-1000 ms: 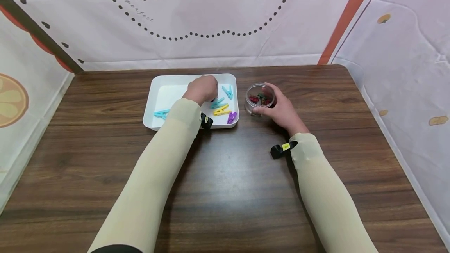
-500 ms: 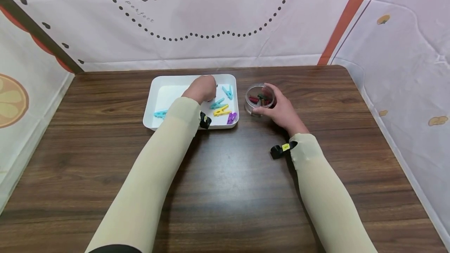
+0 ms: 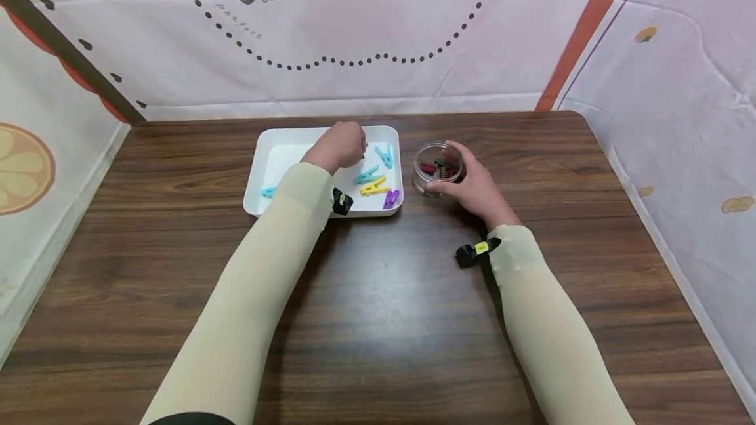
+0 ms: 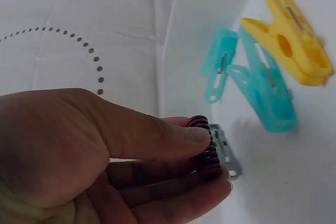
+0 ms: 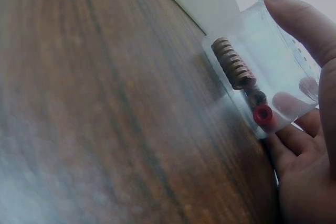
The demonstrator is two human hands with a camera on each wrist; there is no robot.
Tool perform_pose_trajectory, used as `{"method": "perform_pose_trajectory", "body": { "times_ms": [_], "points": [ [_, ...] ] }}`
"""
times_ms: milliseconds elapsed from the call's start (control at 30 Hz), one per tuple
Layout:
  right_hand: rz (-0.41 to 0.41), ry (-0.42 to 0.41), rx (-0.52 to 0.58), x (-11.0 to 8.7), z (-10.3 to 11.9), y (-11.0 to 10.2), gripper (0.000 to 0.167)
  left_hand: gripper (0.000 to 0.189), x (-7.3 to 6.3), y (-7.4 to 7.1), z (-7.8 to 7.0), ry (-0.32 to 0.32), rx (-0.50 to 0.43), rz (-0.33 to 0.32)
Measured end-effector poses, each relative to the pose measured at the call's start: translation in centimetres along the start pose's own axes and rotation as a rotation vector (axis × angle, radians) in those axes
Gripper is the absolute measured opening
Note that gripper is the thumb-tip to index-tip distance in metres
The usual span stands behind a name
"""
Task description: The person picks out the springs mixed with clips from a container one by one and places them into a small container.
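In the left wrist view, my left hand pinches a dark red coil spring between thumb and fingers. In the head view that hand is over the white tray, where the spring is mostly hidden. Below the spring lies a grey clothespin. Blue-green clothespins and a yellow clothespin lie close by. My right hand grips a clear round jar standing on the table, thumb and fingers around its side. Several coil springs, some red, lie inside the jar.
The jar stands just right of the tray on the brown wooden table. A purple clothespin lies in the tray's near right corner, and a blue clothespin at its left. A printed white cloth hangs behind the table.
My left hand has shifted slightly up and left over the tray, and dark bits now show beside its fingers. My right hand and the jar have stayed put.
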State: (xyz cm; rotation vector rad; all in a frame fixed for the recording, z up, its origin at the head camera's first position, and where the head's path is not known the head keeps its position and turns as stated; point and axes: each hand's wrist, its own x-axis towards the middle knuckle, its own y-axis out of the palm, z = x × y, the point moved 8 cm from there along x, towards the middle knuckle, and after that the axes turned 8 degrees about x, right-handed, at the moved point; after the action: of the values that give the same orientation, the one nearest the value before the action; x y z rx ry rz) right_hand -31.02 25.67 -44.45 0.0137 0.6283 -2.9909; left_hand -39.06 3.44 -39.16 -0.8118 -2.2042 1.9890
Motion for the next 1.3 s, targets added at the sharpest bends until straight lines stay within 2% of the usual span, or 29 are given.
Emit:
{"method": "perform_pose_trajectory", "body": {
  "times_ms": [333,867,1033,1300],
  "points": [
    [-0.003,0.003,-0.003,0.1,-0.2,0.0,0.099,0.023,-1.1,-1.5,-1.4,0.075,-0.045,-0.073],
    [0.002,0.008,0.003,0.1,0.0,0.0,0.098,0.024,-2.4,-3.4,-2.3,0.108,-0.107,-0.188],
    [0.003,0.011,0.007,0.1,-0.1,-0.1,0.098,0.023,-2.8,-3.7,-2.7,0.108,-0.108,-0.208],
    [0.005,0.019,0.004,0.1,-0.1,0.0,0.099,0.020,-3.1,-3.6,-3.0,0.111,-0.171,-0.234]
  ]
}}
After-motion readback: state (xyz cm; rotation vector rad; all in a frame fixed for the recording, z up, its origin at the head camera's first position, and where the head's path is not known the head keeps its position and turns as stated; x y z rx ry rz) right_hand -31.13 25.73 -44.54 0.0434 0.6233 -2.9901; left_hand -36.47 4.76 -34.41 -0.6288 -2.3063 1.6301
